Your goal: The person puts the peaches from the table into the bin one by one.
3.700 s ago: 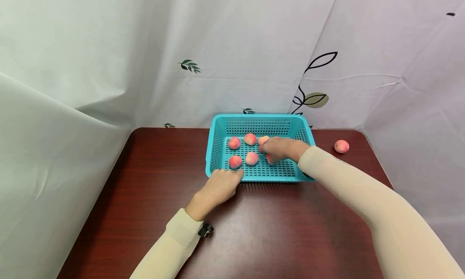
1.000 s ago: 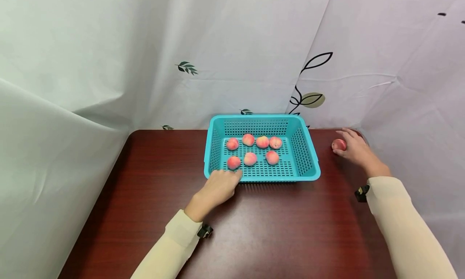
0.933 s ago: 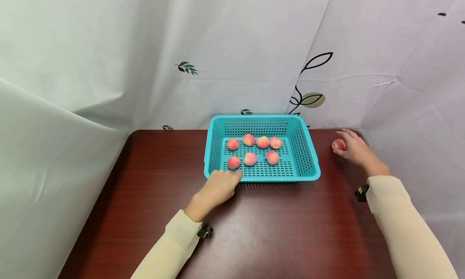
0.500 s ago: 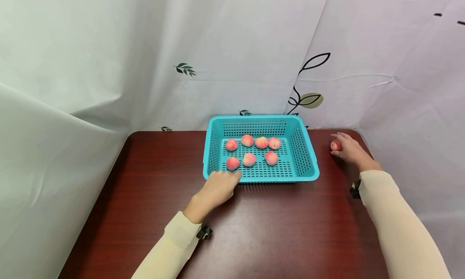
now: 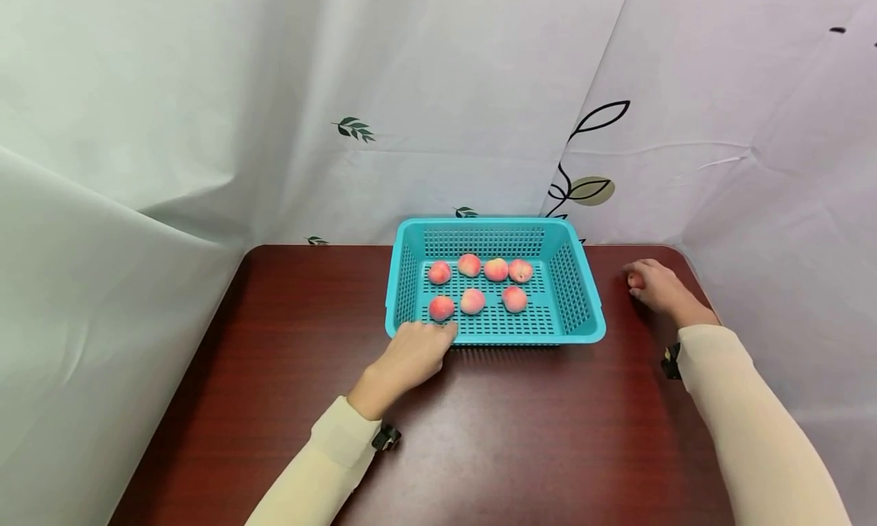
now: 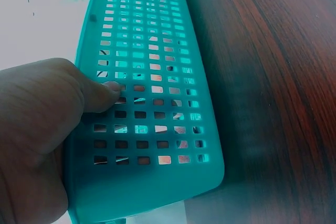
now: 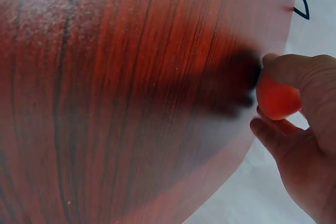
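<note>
A turquoise plastic basket stands at the back of the table, with several pink-yellow peaches in two loose rows on its slotted floor. My left hand grips the basket's near rim left of its middle; in the left wrist view the thumb presses the outer wall while the other fingers go over the rim. Off to the right, my right hand holds a single peach by the table's far right corner. Thumb and fingers lie on opposite sides of this peach in the right wrist view, and its rear is hidden by the hand.
The dark red-brown wooden table has rounded back corners. White cloth with leaf prints hangs right behind it, and more cloth encloses the left and right sides. A small black device sits at each wrist.
My right hand has left the basket and moved to the lone peach at the right, its fingers closing in around it over the last second. The left hand stays on the rim.
</note>
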